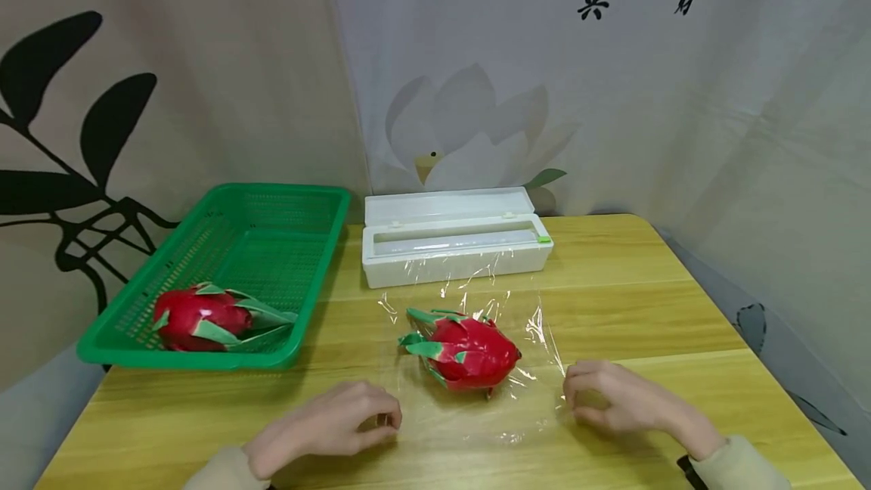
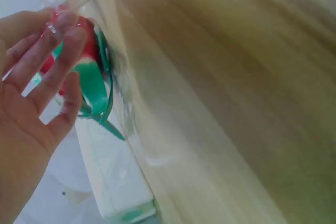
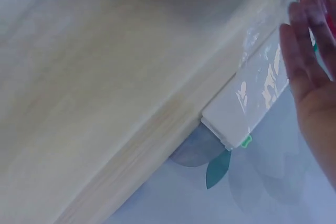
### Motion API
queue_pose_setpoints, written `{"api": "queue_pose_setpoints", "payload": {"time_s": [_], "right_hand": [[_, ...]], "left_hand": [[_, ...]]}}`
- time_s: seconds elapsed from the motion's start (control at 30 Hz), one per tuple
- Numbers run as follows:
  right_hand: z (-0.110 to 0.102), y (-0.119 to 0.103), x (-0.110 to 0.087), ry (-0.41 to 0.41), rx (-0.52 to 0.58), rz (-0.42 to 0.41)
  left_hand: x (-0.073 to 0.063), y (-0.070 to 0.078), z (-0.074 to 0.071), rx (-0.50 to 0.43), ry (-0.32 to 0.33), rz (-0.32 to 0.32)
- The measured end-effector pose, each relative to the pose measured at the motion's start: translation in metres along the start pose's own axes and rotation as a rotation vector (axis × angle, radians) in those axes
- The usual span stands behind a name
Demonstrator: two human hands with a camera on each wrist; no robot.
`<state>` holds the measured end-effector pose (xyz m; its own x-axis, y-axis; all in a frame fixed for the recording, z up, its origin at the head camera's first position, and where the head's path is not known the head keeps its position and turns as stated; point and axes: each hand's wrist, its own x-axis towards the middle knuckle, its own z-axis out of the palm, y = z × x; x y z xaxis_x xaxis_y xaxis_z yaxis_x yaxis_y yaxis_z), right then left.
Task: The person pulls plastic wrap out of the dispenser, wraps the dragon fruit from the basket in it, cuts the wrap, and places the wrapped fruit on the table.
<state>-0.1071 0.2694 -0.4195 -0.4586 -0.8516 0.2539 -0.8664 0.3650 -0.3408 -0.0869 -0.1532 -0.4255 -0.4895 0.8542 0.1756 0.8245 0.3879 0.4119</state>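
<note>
Nearest me, my left hand (image 1: 340,418) and right hand (image 1: 622,399) rest low over the tabletop (image 1: 667,286), well apart, one at each near corner of a sheet of clear film (image 1: 534,331). Thumb and fingertips come narrowly together on each side, and as I judge it each hand pinches the film's edge; the clear sheet makes the exact contact hard to see. Holding it by both corners likely keeps it spread and stops it curling back.

Between my hands, a little farther out, one red dragon fruit (image 1: 472,354) lies on its side on the film, its green leafy end toward the left. Sitting near the middle, it has film showing all round it, and its weight probably helps hold the sheet down.

Beyond the fruit stands the white film box (image 1: 459,267), lid raised and roll exposed, with a green tab (image 1: 544,239) at its right end. The film runs from the box toward me, so the open lid presumably lets it pass freely.

Off to the left, a green basket (image 1: 313,301) holds a second dragon fruit (image 1: 204,320) in its near end, apart from the film. A printed curtain (image 1: 272,59) hangs behind everything.
</note>
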Motion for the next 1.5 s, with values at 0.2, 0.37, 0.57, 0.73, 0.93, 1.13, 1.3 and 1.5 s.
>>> {"api": "queue_pose_setpoints", "payload": {"time_s": [0.2, 0.37, 0.57, 0.73, 0.93, 1.13, 1.3, 1.5], "right_hand": [[-0.01, 0.002, 0.01, 0.114, 0.04, -0.015], [-0.013, 0.005, 0.018, 0.205, 0.078, 0.002], [-0.008, 0.005, 0.029, 0.318, 0.029, 0.039], [-0.003, 0.006, 0.041, 0.402, -0.006, 0.048], [0.006, 0.005, 0.053, 0.495, -0.049, 0.074], [0.012, -0.001, 0.065, 0.563, -0.118, 0.129], [0.016, -0.005, 0.072, 0.59, -0.189, 0.144], [0.021, -0.007, 0.076, 0.557, -0.191, 0.091]], "left_hand": [[0.001, -0.002, -0.008, 0.014, 0.123, 0.021], [0.004, -0.008, -0.01, 0.044, 0.275, 0.076], [0.013, -0.014, -0.008, 0.059, 0.447, 0.082], [0.022, -0.015, -0.007, 0.092, 0.541, 0.036], [0.036, -0.014, -0.004, 0.164, 0.622, -0.052], [0.051, -0.013, 0.002, 0.258, 0.677, -0.153], [0.063, -0.011, 0.005, 0.34, 0.695, -0.184], [0.069, -0.012, 0.009, 0.339, 0.679, -0.182]]}}
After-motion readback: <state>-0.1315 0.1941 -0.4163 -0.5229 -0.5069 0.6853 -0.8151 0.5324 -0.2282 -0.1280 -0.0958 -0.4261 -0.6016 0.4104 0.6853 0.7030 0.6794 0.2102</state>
